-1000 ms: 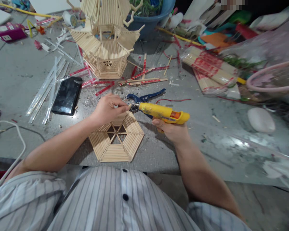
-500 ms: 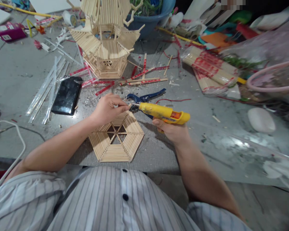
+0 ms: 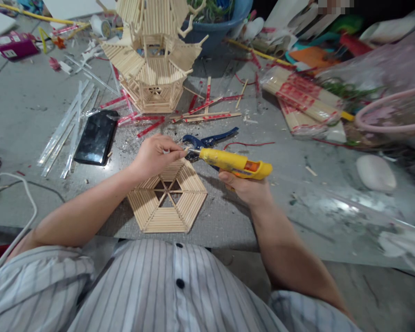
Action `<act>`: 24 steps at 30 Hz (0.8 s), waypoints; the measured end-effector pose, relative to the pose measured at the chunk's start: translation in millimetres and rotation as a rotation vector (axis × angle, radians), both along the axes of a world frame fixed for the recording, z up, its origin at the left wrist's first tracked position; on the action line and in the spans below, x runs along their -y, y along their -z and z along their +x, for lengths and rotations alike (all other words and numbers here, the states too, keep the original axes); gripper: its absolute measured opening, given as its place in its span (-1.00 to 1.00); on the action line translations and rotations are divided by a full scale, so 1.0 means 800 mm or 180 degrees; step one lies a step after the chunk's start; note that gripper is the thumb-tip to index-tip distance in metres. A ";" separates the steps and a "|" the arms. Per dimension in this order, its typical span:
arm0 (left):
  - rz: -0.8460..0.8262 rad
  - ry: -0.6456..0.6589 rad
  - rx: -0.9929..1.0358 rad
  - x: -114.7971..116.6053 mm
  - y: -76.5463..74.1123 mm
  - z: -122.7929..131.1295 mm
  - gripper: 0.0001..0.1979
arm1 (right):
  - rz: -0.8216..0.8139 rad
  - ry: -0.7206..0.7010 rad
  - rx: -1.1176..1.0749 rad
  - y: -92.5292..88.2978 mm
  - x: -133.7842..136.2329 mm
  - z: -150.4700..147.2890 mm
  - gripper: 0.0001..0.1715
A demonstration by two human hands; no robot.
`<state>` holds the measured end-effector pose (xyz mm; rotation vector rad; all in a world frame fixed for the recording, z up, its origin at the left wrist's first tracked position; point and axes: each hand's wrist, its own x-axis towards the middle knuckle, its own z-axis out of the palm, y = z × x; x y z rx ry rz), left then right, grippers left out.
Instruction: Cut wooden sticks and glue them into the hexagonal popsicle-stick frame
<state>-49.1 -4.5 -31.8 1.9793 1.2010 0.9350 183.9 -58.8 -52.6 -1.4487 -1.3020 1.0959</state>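
My right hand [image 3: 244,184] is closed around a yellow hot glue gun [image 3: 235,163], its metal nozzle pointing left. The nozzle tip meets the fingertips of my left hand [image 3: 158,156], which pinch a short piece of wooden stick [image 3: 186,151]; most of the stick is hidden by the fingers. Under my left hand, a hexagonal stick frame [image 3: 173,219] with spokes and an open centre lies flat on the table. Blue-handled pliers [image 3: 217,137] rest behind the glue gun, partly covered by it.
Behind stands a pagoda-like stick model [image 3: 155,69] beside a blue tub [image 3: 210,34]. A black phone [image 3: 96,138] and clear glue sticks [image 3: 67,129] lie left. Packs of sticks [image 3: 300,99] and a white oval object [image 3: 376,173] are right. A white cable [image 3: 27,198] curves at left.
The glue gun has shifted very slightly to the left with my right hand. My left hand keeps its pinch almost in place, and the hexagonal frame has stayed still.
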 end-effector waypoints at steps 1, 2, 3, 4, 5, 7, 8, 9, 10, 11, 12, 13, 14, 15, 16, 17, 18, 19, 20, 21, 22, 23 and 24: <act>-0.0012 0.0003 0.0007 0.000 0.000 0.000 -0.88 | -0.0026 0.0020 0.0011 -0.001 0.000 -0.001 -0.48; -0.0025 0.0007 0.0010 0.000 -0.001 0.000 -0.88 | -0.0046 0.0053 0.0013 -0.001 0.001 -0.001 -0.47; -0.0027 0.0002 0.0012 0.000 -0.001 0.000 -0.89 | -0.0062 0.0073 0.0002 -0.002 0.001 -0.002 -0.47; -0.0027 -0.0004 0.0013 0.000 -0.001 0.000 -0.89 | -0.0059 0.0082 -0.0027 -0.002 0.001 -0.002 -0.47; -0.0030 -0.0005 0.0013 0.000 -0.001 0.000 -0.89 | -0.0027 0.0092 -0.0063 -0.001 0.001 -0.002 -0.47; -0.0027 0.0005 0.0021 0.000 -0.002 0.000 -0.89 | 0.0085 0.0121 -0.0102 0.000 0.000 -0.001 -0.48; -0.0016 0.0017 0.0031 0.000 -0.001 0.000 -0.89 | 0.0132 0.0147 -0.0101 0.001 0.000 0.000 -0.49; -0.0001 0.0034 0.0041 0.000 -0.001 0.000 -0.89 | 0.0160 0.0161 -0.0086 0.002 -0.001 0.001 -0.49; 0.0019 0.0052 0.0050 0.000 -0.001 0.000 -0.89 | 0.0164 0.0159 -0.0050 0.002 -0.001 0.002 -0.50; 0.0045 0.0064 0.0054 0.000 -0.001 0.000 -0.89 | 0.0147 0.0130 -0.0011 0.003 -0.001 0.003 -0.50; 0.0067 0.0069 0.0049 0.000 -0.001 0.000 -0.89 | 0.0125 0.0082 0.0029 0.003 -0.001 0.004 -0.51; 0.0074 0.0068 0.0031 0.000 -0.001 0.000 -0.88 | 0.0110 0.0028 0.0072 0.003 -0.001 0.005 -0.51; 0.0067 0.0058 0.0008 0.001 -0.002 0.000 -0.88 | 0.0102 -0.0019 0.0113 0.004 -0.001 0.005 -0.51; 0.0050 0.0042 -0.0014 0.001 -0.002 0.000 -0.88 | 0.0099 -0.0049 0.0143 0.004 0.000 0.005 -0.50; 0.0033 0.0031 -0.0026 0.001 -0.002 0.000 -0.88 | 0.0096 -0.0074 0.0155 0.004 0.000 0.005 -0.50; 0.0019 0.0028 -0.0027 0.001 -0.002 0.000 -0.88 | 0.0097 -0.0093 0.0148 0.004 0.001 0.005 -0.50; 0.0018 0.0029 -0.0018 0.001 -0.002 0.000 -0.88 | 0.0096 -0.0113 0.0127 0.003 0.001 0.005 -0.49; 0.0021 0.0034 -0.0005 0.001 -0.002 0.000 -0.89 | 0.0092 -0.0130 0.0090 0.003 0.001 0.004 -0.49; 0.0025 0.0039 0.0007 0.001 -0.002 0.000 -0.89 | 0.0090 -0.0128 0.0059 0.003 0.000 0.004 -0.48; 0.0028 0.0044 0.0011 0.001 -0.002 0.000 -0.89 | 0.0094 -0.0110 0.0045 0.003 0.000 0.004 -0.47; 0.0030 0.0046 0.0010 0.001 -0.001 0.000 -0.89 | 0.0101 -0.0094 0.0054 0.003 -0.001 0.004 -0.46; 0.0034 0.0046 0.0008 0.000 -0.001 0.000 -0.89 | 0.0116 -0.0084 0.0071 0.003 -0.001 0.005 -0.46; 0.0043 0.0050 0.0005 0.000 -0.001 0.000 -0.89 | 0.0135 -0.0092 0.0088 0.003 -0.002 0.005 -0.46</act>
